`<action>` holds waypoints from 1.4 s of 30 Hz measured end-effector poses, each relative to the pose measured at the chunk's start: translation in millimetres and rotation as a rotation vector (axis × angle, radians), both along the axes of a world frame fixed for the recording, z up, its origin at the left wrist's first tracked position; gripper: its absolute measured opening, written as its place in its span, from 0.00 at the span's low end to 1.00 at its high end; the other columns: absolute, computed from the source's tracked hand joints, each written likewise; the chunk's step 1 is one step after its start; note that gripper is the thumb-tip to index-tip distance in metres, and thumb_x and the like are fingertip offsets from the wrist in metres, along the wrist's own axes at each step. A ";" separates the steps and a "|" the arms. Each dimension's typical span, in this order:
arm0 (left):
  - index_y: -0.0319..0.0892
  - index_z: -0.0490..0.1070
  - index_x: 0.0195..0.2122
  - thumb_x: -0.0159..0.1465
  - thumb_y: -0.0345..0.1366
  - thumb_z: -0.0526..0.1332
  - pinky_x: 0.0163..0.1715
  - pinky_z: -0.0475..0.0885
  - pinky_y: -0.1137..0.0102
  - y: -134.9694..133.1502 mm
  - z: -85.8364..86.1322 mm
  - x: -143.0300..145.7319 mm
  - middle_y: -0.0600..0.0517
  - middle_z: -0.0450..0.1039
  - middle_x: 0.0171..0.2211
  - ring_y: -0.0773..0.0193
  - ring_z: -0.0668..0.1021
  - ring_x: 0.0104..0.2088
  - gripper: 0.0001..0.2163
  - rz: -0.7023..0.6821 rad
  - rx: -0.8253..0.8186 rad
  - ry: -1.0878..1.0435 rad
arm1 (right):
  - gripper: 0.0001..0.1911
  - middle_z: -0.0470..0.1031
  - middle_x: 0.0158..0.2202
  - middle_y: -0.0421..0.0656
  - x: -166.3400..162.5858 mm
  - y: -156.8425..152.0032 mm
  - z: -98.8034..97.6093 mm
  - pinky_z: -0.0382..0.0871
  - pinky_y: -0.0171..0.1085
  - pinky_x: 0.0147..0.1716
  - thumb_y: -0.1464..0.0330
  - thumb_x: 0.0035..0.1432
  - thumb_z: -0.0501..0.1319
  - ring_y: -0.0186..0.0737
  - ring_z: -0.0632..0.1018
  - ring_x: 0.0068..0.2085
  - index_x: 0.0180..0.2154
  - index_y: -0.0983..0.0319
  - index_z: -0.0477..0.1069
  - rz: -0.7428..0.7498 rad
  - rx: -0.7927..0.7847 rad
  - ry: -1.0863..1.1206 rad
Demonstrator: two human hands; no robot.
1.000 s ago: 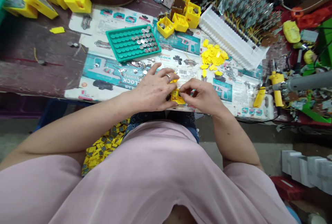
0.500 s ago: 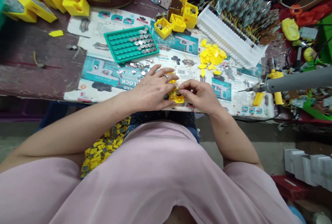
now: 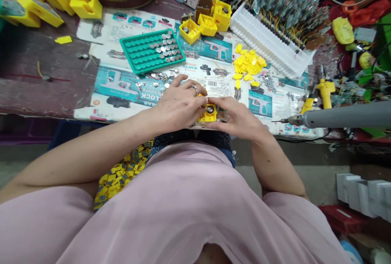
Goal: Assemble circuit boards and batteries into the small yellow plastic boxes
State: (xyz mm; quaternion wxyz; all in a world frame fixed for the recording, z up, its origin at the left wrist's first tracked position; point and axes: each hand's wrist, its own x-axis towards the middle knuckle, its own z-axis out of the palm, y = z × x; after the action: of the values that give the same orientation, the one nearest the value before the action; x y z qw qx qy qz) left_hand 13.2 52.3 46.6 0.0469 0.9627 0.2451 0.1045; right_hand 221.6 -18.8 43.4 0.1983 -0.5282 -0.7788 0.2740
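A small yellow plastic box (image 3: 203, 117) lies near the front edge of the table, its open side up, with a round silver button cell (image 3: 210, 110) inside. My left hand (image 3: 180, 103), with a ring on one finger, curls over its left and upper side; these fingertips partly cover it. My right hand (image 3: 240, 118) holds the box from the right, index finger along the top edge and thumb along the bottom edge. Just beyond my left hand, loose button cells and small metal pieces (image 3: 159, 76) are scattered on the printed cardboard.
A green tray (image 3: 130, 58) partly filled with button cells stands behind my hands. To the right lie yellow tabs (image 3: 249, 63) and a white foam rack (image 3: 269, 44) of wired parts. A grey electric screwdriver (image 3: 345, 115) hangs at right. More yellow boxes (image 3: 207, 23) stand at the back.
My right fingers have left their pinch over the inside of the box and spread around its right side. The button cell now shows fully. The screwdriver appears lower and further left.
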 end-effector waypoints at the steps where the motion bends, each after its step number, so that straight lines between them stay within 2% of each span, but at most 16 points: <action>1: 0.42 0.76 0.39 0.68 0.39 0.53 0.58 0.67 0.49 -0.2 2.3 2.9 0.47 0.79 0.48 0.51 0.77 0.50 0.13 -0.005 -0.007 0.022 | 0.31 0.78 0.53 0.50 -1.4 -0.7 -1.3 0.69 0.48 0.54 0.56 0.58 0.68 0.49 0.76 0.53 0.58 0.61 0.69 0.030 -0.011 -0.036; 3: 0.42 0.77 0.39 0.68 0.39 0.53 0.57 0.67 0.48 -0.2 4.7 8.8 0.46 0.80 0.46 0.50 0.76 0.50 0.13 -0.014 -0.023 0.056 | 0.28 0.78 0.50 0.51 -5.5 -1.5 -2.6 0.68 0.48 0.53 0.57 0.58 0.67 0.50 0.75 0.51 0.56 0.64 0.70 0.040 -0.005 -0.099; 6: 0.44 0.77 0.35 0.66 0.34 0.54 0.56 0.66 0.50 1.8 0.7 12.4 0.50 0.80 0.43 0.52 0.76 0.49 0.11 -0.032 -0.076 0.015 | 0.22 0.77 0.48 0.52 -10.3 -2.0 -2.8 0.67 0.47 0.52 0.60 0.60 0.66 0.50 0.74 0.50 0.51 0.65 0.73 0.023 0.017 -0.145; 11: 0.43 0.77 0.34 0.67 0.37 0.57 0.52 0.70 0.58 10.9 -6.0 -2.7 0.50 0.80 0.43 0.57 0.78 0.47 0.09 -0.045 -0.333 -0.340 | 0.25 0.77 0.48 0.51 -10.1 -1.8 -5.8 0.68 0.47 0.52 0.58 0.59 0.67 0.50 0.73 0.50 0.53 0.64 0.74 0.006 0.036 -0.136; 13: 0.42 0.76 0.35 0.68 0.40 0.58 0.51 0.71 0.60 14.2 -4.3 -10.6 0.48 0.80 0.44 0.58 0.79 0.47 0.10 -0.029 -0.374 -0.415 | 0.26 0.77 0.48 0.52 -9.0 -1.7 -8.0 0.68 0.47 0.52 0.57 0.59 0.68 0.50 0.74 0.51 0.54 0.64 0.74 0.002 0.037 -0.125; 18: 0.46 0.76 0.35 0.68 0.44 0.57 0.55 0.71 0.57 12.8 -2.7 -22.6 0.51 0.82 0.41 0.57 0.79 0.48 0.12 0.069 -0.357 -0.361 | 0.30 0.77 0.52 0.50 -3.6 -4.6 -8.1 0.70 0.48 0.53 0.56 0.59 0.67 0.50 0.75 0.52 0.60 0.59 0.70 -0.011 0.007 -0.057; 21: 0.46 0.75 0.40 0.68 0.43 0.56 0.57 0.69 0.54 6.4 -5.5 -23.2 0.50 0.81 0.44 0.55 0.78 0.52 0.10 0.054 -0.304 -0.318 | 0.26 0.77 0.55 0.51 -0.9 -4.5 0.8 0.71 0.45 0.52 0.59 0.62 0.63 0.48 0.77 0.52 0.59 0.62 0.70 -0.077 0.030 -0.055; 25: 0.42 0.69 0.51 0.62 0.47 0.62 0.65 0.61 0.47 -1.7 -12.6 -17.0 0.45 0.77 0.53 0.49 0.71 0.61 0.20 -0.002 -0.205 -0.214 | 0.18 0.81 0.46 0.50 -7.9 8.5 22.6 0.70 0.43 0.45 0.65 0.62 0.62 0.49 0.80 0.47 0.52 0.62 0.76 -0.094 -0.023 -0.335; 28: 0.42 0.68 0.51 0.62 0.46 0.62 0.67 0.57 0.46 -3.5 -18.1 -11.6 0.44 0.77 0.51 0.50 0.71 0.61 0.19 0.010 -0.165 -0.164 | 0.14 0.83 0.40 0.50 -20.9 24.1 39.3 0.68 0.42 0.38 0.65 0.60 0.62 0.50 0.80 0.42 0.45 0.61 0.80 -0.020 -0.159 -0.589; 31: 0.42 0.67 0.49 0.63 0.44 0.61 0.66 0.58 0.46 -2.5 -20.8 -8.8 0.43 0.77 0.50 0.51 0.73 0.58 0.17 0.002 -0.164 -0.152 | 0.12 0.82 0.36 0.54 -34.6 34.7 47.4 0.65 0.42 0.34 0.66 0.57 0.64 0.53 0.80 0.40 0.41 0.64 0.81 0.042 -0.184 -0.718; 35: 0.42 0.67 0.49 0.61 0.43 0.62 0.66 0.59 0.44 -1.5 -20.2 -8.0 0.43 0.77 0.49 0.49 0.73 0.57 0.17 -0.014 -0.173 -0.163 | 0.14 0.82 0.37 0.58 -42.3 38.6 43.9 0.65 0.43 0.32 0.69 0.56 0.64 0.56 0.80 0.39 0.43 0.66 0.81 0.032 -0.102 -0.763; 37: 0.42 0.68 0.48 0.61 0.42 0.63 0.66 0.59 0.44 -2.0 -19.0 -7.8 0.44 0.77 0.48 0.49 0.73 0.57 0.16 -0.014 -0.184 -0.176 | 0.13 0.81 0.36 0.57 -38.0 39.3 41.1 0.64 0.42 0.31 0.71 0.56 0.62 0.56 0.80 0.38 0.41 0.66 0.81 0.015 -0.109 -0.779; 39: 0.42 0.68 0.48 0.61 0.42 0.63 0.66 0.58 0.44 -2.8 -17.9 -7.7 0.44 0.77 0.47 0.50 0.74 0.57 0.16 -0.012 -0.190 -0.185 | 0.11 0.82 0.35 0.54 -29.1 39.2 40.5 0.63 0.42 0.31 0.72 0.56 0.61 0.53 0.80 0.38 0.39 0.64 0.81 0.016 -0.127 -0.754; 42: 0.42 0.68 0.50 0.62 0.42 0.63 0.66 0.59 0.46 -3.3 -17.4 -7.6 0.44 0.77 0.49 0.50 0.74 0.57 0.17 -0.016 -0.190 -0.181 | 0.11 0.82 0.36 0.48 -15.2 35.4 42.9 0.64 0.40 0.34 0.70 0.59 0.61 0.47 0.80 0.39 0.42 0.61 0.80 0.002 -0.084 -0.611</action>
State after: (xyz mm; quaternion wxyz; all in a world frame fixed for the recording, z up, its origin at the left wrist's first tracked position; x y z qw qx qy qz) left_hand 5.6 49.0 29.2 0.1605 0.9426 0.2407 0.1667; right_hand 206.3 16.6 86.3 -0.0674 -0.5931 -0.7910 0.1346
